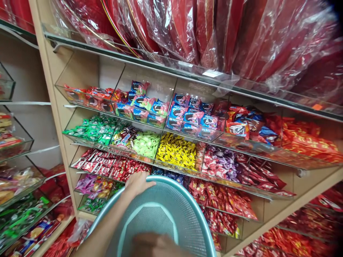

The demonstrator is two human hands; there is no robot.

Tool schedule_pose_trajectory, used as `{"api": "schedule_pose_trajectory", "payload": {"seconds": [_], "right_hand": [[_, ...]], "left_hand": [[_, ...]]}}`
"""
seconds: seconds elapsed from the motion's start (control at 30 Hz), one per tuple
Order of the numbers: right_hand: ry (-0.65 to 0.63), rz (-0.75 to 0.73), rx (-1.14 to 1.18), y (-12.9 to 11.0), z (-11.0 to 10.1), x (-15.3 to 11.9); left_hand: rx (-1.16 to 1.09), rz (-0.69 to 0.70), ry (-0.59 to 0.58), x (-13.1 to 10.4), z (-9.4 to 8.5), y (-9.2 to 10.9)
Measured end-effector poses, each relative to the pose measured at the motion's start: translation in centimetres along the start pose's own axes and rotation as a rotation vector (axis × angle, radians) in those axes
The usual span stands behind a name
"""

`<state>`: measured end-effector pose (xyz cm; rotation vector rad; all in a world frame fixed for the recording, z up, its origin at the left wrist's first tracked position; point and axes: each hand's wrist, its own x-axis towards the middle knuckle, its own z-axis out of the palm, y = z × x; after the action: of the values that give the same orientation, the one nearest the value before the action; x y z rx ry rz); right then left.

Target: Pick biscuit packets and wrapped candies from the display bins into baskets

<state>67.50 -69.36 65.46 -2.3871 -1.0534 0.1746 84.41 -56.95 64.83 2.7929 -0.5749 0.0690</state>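
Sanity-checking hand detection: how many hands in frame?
2. The left hand grips the far rim of the teal basket; the right hand, blurred, sits at the bottom edge, partly cut off.

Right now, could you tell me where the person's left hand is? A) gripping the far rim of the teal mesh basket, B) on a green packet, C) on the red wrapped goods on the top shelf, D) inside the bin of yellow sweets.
A: the left hand curls over the far rim of the teal mesh basket, below the yellow sweets.

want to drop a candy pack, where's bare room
The teal basket is bare inside, gripped by the left hand at its far rim, right hand at the near rim. Shelf bins are crowded; only their upper backs show bare.
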Motion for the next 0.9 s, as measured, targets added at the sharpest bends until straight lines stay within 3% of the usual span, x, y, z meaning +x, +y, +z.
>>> {"api": "schedule_pose_trajectory", "payload": {"seconds": [0.17,0.23,0.3,0.4,0.53,0.77,0.9], "right_hand": [[0.530,0.218,-0.337,4.1,-12.4,2.8],[0.634,0.384,-0.488,6.5,-16.5,3.8],[0.610,0.608,-0.585,8.8,-18.9,4.9],[0.478,0.819,-0.584,11.1,-19.5,6.7],[0.337,0.904,-0.566,12.3,-18.8,8.4],[0.318,0.799,-0.592,14.6,-19.9,7.5],[0.349,0.758,-0.651,15.0,-19.4,7.2]], "left_hand": [[0.004,0.025,0.022,-0.1,0.2,-0.1],[-0.008,0.021,0.023,-0.3,0.2,-0.1],[-0.016,0.007,0.020,-0.4,0.1,-0.2],[-0.005,0.010,0.038,-0.5,0.0,-0.2],[0.019,0.009,0.050,-0.5,0.0,-0.5],[0.027,0.002,0.048,-0.7,-0.2,-0.7],[0.017,0.018,0.049,-0.6,0.0,-0.3]]}}
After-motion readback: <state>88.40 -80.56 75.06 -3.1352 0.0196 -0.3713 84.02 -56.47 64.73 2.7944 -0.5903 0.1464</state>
